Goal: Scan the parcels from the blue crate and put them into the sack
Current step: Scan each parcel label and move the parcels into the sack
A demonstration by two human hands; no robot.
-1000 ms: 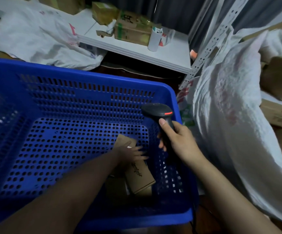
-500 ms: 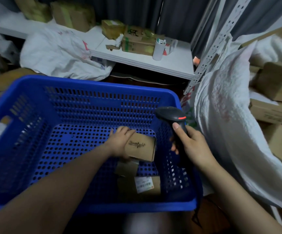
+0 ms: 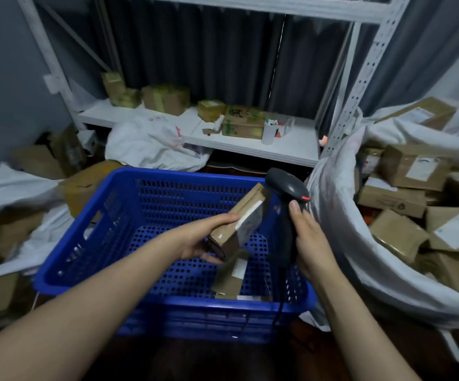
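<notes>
At centre frame, above the blue crate (image 3: 90,273), the left hand (image 3: 199,240) gripped a tilted cardboard parcel (image 3: 239,221). Just right of it, the right hand (image 3: 309,243) clasped the black scanner (image 3: 287,188), beside the white sack (image 3: 341,243).

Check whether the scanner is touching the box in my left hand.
Cannot tell. In the head view the top corner of the box meets the outline of the scanner; no gap shows, but one may merely sit in front.
</notes>
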